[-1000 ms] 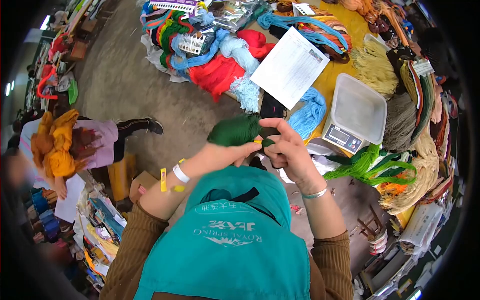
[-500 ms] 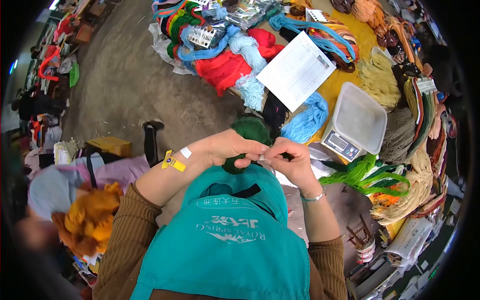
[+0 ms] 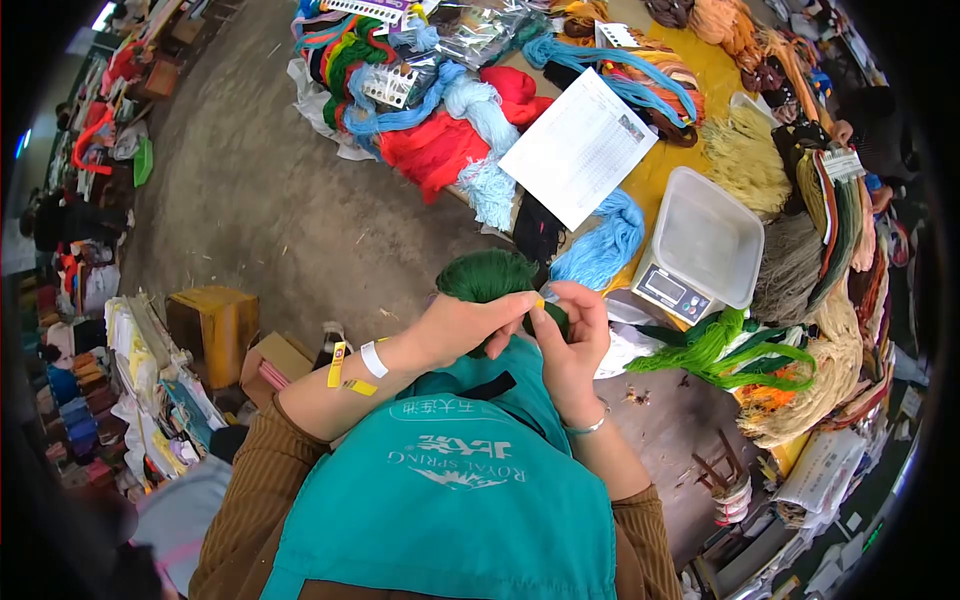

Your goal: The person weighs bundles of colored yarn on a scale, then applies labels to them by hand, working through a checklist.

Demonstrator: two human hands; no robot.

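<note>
My teal apron (image 3: 445,525) says ROYAL SPRING in white, upside down to me, with white Chinese letters too. Past the apron, the printed paper (image 3: 578,150) and the scale (image 3: 672,293) have marks too small to read.

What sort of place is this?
Probably a yarn workshop: red yarn and light blue yarn lie on a table, near a digital scale bearing a plastic tub, and the left hand holds dark green yarn.

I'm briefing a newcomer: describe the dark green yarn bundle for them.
Find the teal fabric apron. At its upper edge, the left hand grips the dark green yarn bundle. Unlike the bright green yarn hank farther right, it is held.
</note>
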